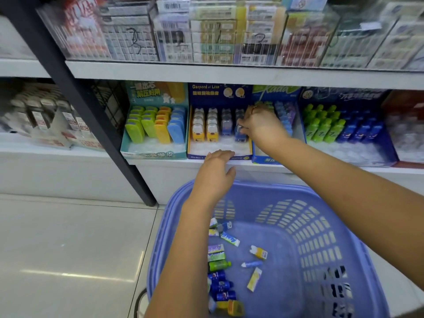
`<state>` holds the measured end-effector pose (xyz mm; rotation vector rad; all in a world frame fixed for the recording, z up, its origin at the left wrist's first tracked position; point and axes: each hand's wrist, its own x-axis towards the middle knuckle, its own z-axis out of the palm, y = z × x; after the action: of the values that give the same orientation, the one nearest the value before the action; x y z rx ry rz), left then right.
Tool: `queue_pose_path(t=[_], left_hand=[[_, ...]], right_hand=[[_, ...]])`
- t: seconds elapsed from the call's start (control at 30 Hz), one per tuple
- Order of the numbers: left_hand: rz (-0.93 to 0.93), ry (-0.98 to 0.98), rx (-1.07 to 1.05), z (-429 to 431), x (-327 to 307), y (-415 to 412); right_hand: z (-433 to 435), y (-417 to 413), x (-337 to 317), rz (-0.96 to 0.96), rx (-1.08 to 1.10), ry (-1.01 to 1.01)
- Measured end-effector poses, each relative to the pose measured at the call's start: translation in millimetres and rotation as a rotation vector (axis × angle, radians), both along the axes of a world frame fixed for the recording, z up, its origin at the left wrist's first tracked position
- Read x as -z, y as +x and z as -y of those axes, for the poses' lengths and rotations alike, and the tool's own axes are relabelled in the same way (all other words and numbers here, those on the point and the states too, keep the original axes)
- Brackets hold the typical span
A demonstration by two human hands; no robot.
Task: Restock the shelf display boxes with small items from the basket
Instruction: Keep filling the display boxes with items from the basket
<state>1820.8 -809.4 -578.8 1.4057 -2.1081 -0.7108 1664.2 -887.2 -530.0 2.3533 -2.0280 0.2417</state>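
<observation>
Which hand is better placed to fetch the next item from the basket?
Left. The left hand is free, fingers at the front lip of the dark blue display box, just above the basket. The right hand reaches into that box, pinching a blue item.

Upper shelf [229, 73] overhangs display boxes [219, 154]; front tray bare.

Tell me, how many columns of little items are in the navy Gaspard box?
4: two yellow columns at left, two blue columns at right; the right hand pinches an item in the last.
</observation>
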Motion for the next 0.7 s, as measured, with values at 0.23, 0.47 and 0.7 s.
queue_pose_path(t=[0.23,0.47,0.7], left_hand=[[-0.085,0.011,-0.213,-17,12,16],[0.621,0.637,-0.052,-41,116,30],[0.661,0.681,-0.132,-71,183,26]], right_hand=[[-73,15,13,0.178,-0.129,-0.177],[-127,30,133,0.141,-0.075,0.548],[-132,35,220,0.238,-0.104,0.754]])
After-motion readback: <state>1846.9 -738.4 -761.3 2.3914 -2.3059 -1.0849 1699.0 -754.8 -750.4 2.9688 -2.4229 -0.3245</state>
